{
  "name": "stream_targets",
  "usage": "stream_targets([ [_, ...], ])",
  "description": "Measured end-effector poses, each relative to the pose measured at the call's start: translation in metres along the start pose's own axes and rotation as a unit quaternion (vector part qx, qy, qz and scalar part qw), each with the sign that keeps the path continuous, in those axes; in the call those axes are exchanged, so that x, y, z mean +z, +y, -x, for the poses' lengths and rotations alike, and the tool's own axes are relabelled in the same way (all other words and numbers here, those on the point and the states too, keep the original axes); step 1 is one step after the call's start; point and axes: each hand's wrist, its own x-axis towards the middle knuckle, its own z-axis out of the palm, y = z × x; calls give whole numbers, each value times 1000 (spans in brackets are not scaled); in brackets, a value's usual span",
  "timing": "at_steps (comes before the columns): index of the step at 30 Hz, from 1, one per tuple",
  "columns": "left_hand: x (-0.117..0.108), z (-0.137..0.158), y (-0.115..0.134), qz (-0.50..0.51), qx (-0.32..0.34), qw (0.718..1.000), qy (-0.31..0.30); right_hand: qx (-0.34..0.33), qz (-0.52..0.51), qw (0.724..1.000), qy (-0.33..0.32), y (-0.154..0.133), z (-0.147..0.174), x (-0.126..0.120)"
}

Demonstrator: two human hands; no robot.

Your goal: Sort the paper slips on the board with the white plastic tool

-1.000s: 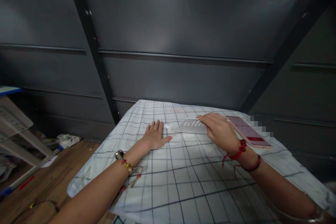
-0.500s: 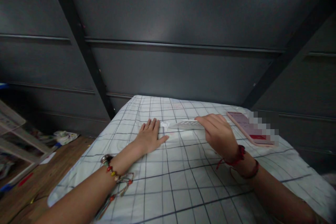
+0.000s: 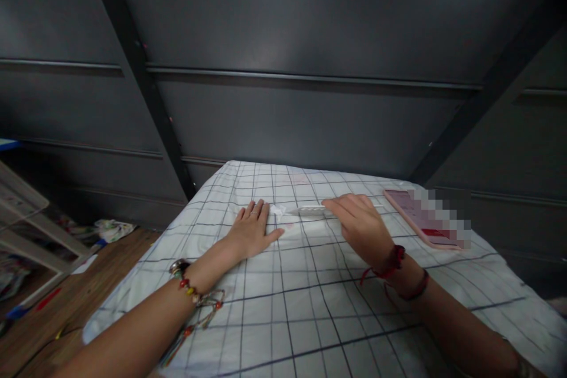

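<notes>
My left hand (image 3: 250,233) lies flat on the white cloth with dark grid lines (image 3: 305,307), its fingers spread. To its right, my right hand (image 3: 365,230) pinches a thin, pale grey flat strip (image 3: 308,210) with a row of light marks or slots along it. I see this strip almost edge-on, and the fingers hide its right end. A crumpled whitish bit (image 3: 278,210) shows at its left end, close to my left fingertips; whether the two are joined I cannot tell.
A phone in a pink case (image 3: 410,218), partly blurred out, rests on the cloth right of my right hand. A dark panelled wall (image 3: 292,118) rises behind. On the left, a pale rack (image 3: 39,242) stands on the wooden floor (image 3: 84,289), near a crumpled cloth (image 3: 113,230).
My right hand has moved slightly left and tipped the strip lower, so it now looks narrower. My left hand stays flat in about the same place.
</notes>
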Motion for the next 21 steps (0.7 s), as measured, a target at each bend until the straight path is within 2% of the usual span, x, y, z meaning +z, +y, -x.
stream_targets([
  [4,-3,2,1,10,6,1000,-6,-11,-51,998,-21,5,0,-6],
  [10,-3,2,0,30,3,1000,0,9,-52,998,26,3,-1,-9],
  [16,-3,2,1,24,4,1000,-4,19,-43,999,3,-7,0,4],
  [21,-4,2,1,17,2,1000,-12,-3,-51,999,-16,-8,-1,-2],
])
